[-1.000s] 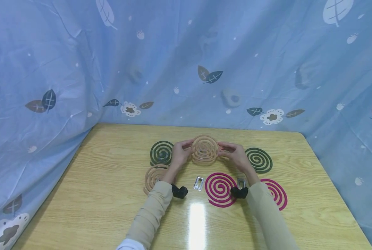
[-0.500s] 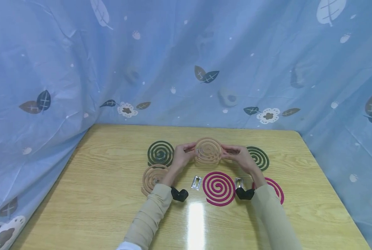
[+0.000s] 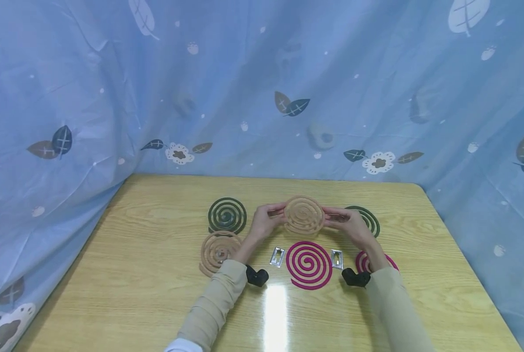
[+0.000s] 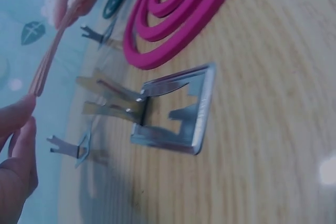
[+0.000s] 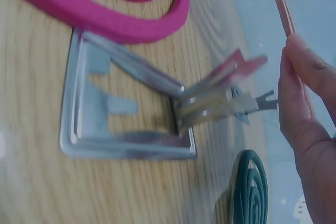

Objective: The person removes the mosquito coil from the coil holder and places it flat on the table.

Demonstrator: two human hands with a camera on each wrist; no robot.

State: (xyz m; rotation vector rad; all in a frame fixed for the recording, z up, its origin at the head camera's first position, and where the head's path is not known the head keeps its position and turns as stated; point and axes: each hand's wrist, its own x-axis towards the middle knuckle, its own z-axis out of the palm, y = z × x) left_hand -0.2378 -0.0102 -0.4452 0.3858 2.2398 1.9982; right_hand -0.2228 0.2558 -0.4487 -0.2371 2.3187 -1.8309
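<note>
Between both hands, a tan mosquito coil (image 3: 304, 215) is held up near the far side of the table. The left hand (image 3: 265, 222) pinches its left rim with thumb and fingers, and the right hand (image 3: 350, 226) pinches the opposite rim. The wrist views show this coil edge-on. Below it, a pink mosquito coil (image 3: 308, 264) lies flat on the table, flanked by two metal coil stands, one on the left (image 4: 202, 111) and one on the right (image 5: 84, 103). Each stand has a bent-up forked prong.
At left lie a dark green coil (image 3: 227, 217) and another tan coil (image 3: 221, 253). Partly behind the right arm are a second green coil (image 3: 367, 217) and pink coil (image 3: 362, 261). Farther stands, one at left (image 4: 68, 148), show in the wrist views. A blue curtain (image 3: 244, 73) borders the table.
Both hands have moved a little to the right and slightly nearer with the tan coil between them. The right-hand stand, earlier partly covered by the right wrist's black strap, now shows fully.
</note>
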